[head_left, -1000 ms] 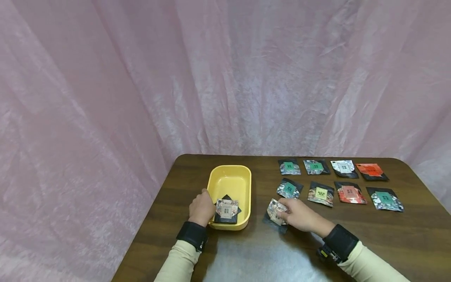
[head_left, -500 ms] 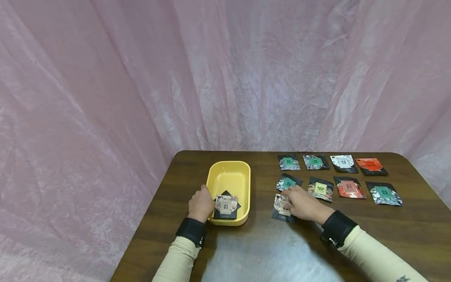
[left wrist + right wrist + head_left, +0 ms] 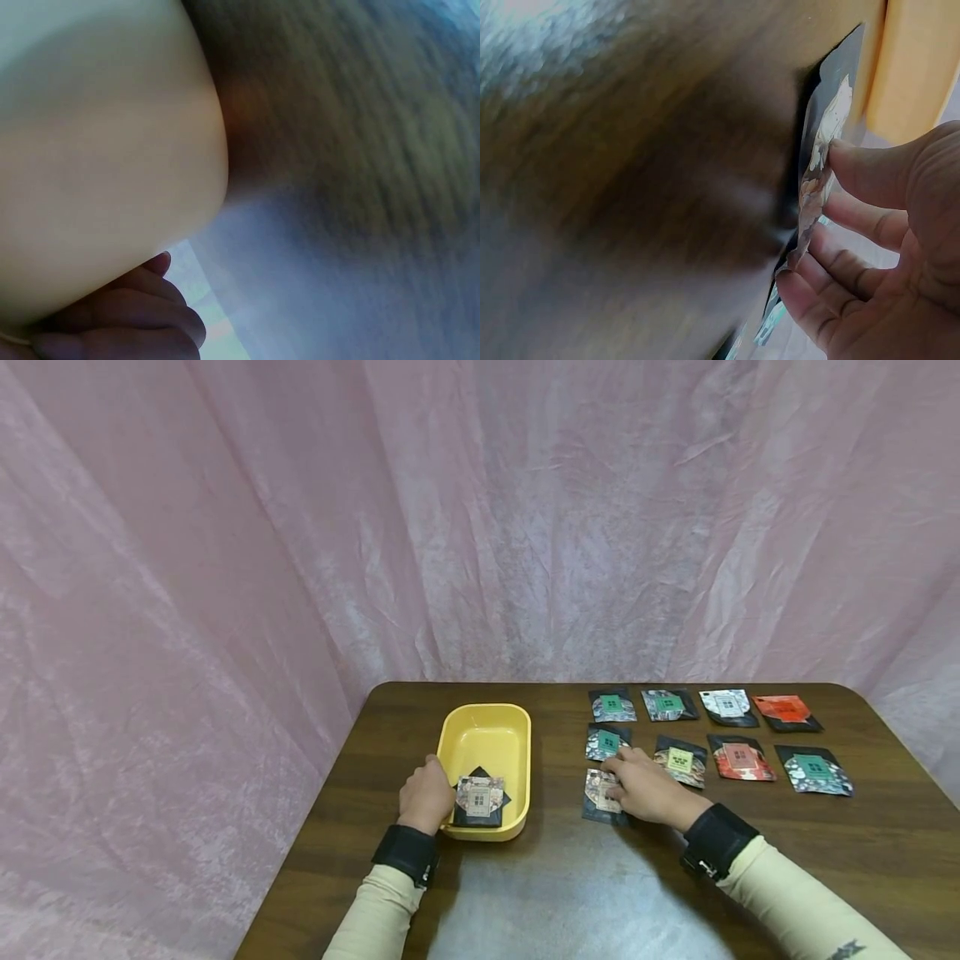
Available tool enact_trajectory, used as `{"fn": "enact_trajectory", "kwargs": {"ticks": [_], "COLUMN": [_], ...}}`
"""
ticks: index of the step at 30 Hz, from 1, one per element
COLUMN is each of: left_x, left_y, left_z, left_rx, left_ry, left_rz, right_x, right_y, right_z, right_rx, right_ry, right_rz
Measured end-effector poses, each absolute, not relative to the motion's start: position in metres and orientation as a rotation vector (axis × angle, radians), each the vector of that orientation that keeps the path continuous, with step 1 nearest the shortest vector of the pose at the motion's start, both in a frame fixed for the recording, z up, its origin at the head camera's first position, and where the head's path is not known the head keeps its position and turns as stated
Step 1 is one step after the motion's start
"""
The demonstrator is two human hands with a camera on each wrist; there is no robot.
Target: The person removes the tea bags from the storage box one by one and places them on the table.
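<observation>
My left hand [image 3: 426, 795] grips the left rim of a yellow plastic tub [image 3: 491, 735] in the head view. A black packet with a beige label [image 3: 480, 800] lies in the tub's near end, over another dark packet. My right hand [image 3: 651, 787] rests its fingertips on a beige-labelled packet [image 3: 598, 814] lying flat on the table; in the right wrist view the thumb and fingers touch that packet's [image 3: 826, 112] upper face. Just beyond it is a green-labelled packet [image 3: 602, 743], close to the index finger.
More packets lie in two rows at the right: a yellow-green-labelled one [image 3: 681, 762], a red one [image 3: 741, 758], a green-labelled one [image 3: 814, 770], a white one [image 3: 727, 706] and an orange one [image 3: 787, 712]. A pink curtain [image 3: 480, 527] hangs behind the brown table [image 3: 390, 735].
The right hand has set the beige-labelled packet down on the table. That packet and the green-labelled one beyond it have turned straighter. The left hand stays at the tub.
</observation>
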State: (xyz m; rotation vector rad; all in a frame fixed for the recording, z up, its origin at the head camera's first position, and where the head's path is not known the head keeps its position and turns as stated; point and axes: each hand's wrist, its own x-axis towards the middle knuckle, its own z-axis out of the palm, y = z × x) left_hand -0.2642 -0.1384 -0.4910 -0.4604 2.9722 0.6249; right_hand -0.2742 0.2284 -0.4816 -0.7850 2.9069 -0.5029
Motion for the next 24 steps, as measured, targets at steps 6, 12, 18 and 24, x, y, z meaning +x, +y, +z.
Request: {"fn": "enact_trajectory", "kwargs": {"ticks": [6, 12, 18, 24], "left_x": [-0.2638, -0.2632, -0.2623, -0.2618], "left_y": [-0.1377, -0.1367, -0.1365, -0.1352], "left_z": [-0.4908, -0.4899, -0.4884, -0.4884], "left_rx": [-0.460, -0.471, -0.479, -0.483], "left_ry": [2.966, 2.966, 2.959, 2.961], "left_rz": [0.628, 0.635, 0.628, 0.624], "right_x": [-0.2735, -0.2733, -0.2734, -0.2739], "right_y": [0.2293, 0.2304, 0.2311, 0.2322], "right_z": [-0.4814, -0.4818, -0.4820, -0.4828], "right_rx": [-0.781, -0.781, -0.776, -0.764], "right_ry": [2.927, 2.968, 2.977, 2.993], "right_rz": [-0.516, -0.480, -0.479, -0.488]}}
